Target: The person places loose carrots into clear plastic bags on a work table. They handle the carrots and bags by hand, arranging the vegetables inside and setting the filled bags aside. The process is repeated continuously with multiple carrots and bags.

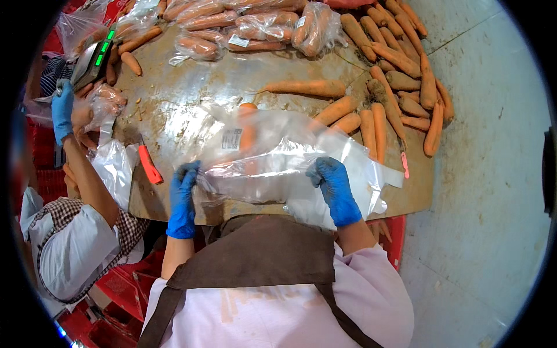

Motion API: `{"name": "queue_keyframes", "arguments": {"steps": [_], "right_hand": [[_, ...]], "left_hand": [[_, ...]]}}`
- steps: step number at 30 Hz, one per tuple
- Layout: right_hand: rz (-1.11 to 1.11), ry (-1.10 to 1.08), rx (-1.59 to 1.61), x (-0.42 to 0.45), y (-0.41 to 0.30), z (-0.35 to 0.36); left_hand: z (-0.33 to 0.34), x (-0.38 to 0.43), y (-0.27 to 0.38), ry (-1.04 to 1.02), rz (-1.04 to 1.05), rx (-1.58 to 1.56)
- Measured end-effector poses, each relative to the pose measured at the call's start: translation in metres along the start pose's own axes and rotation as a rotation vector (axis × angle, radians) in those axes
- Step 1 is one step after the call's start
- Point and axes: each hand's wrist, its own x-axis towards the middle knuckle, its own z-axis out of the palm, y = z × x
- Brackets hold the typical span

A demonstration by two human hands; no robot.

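Note:
Both my hands wear blue gloves and grip a clear plastic bag (278, 150) stretched between them above the table's near edge. My left hand (183, 191) pinches its left end, and my right hand (333, 182) pinches it farther right. Through the film an orange carrot (247, 135) shows, lying on the table; a small printed label (232, 139) appears beside it. Under and to the right of my right hand lies a stack of flat clear bags (361, 191). A red-handled utility knife (149, 164) rests left of my left hand.
Loose carrots (404, 74) are heaped at the right, by a pale wall (487, 143). Bagged carrots (261, 28) line the table's (143, 95) far side. At left, a co-worker's gloved hand (62, 108) is beside a scale (93, 61). Red crates (119, 289) stand below.

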Motion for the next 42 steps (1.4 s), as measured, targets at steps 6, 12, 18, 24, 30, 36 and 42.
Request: {"name": "queue_keyframes", "arguments": {"steps": [6,12,18,24,30,36,42], "right_hand": [[0.07,-0.08,0.183,-0.007,-0.002,0.056],[0.149,-0.255,0.012,-0.008,-0.001,0.083],[0.044,0.096,0.281,0.018,0.028,0.052],[-0.14,0.019,0.584,0.033,0.0,0.011],[-0.182,-0.035,-0.03,0.014,-0.02,0.075],[-0.048,-0.5,-0.314,0.045,-0.005,0.114],[-0.475,-0.141,-1.271,0.118,0.03,0.118]], "left_hand": [[0.074,-0.031,0.08,-0.292,-0.056,0.059],[0.127,-0.034,0.042,-0.634,0.23,0.224],[0.085,-0.02,0.027,-0.25,0.165,0.13],[-0.004,-0.011,0.014,0.105,0.46,0.586],[0.037,-0.039,0.076,-0.173,0.649,0.596],[0.038,-0.028,0.036,-0.72,0.324,1.065],[0.047,-0.036,0.009,-0.617,0.63,1.049]]}}
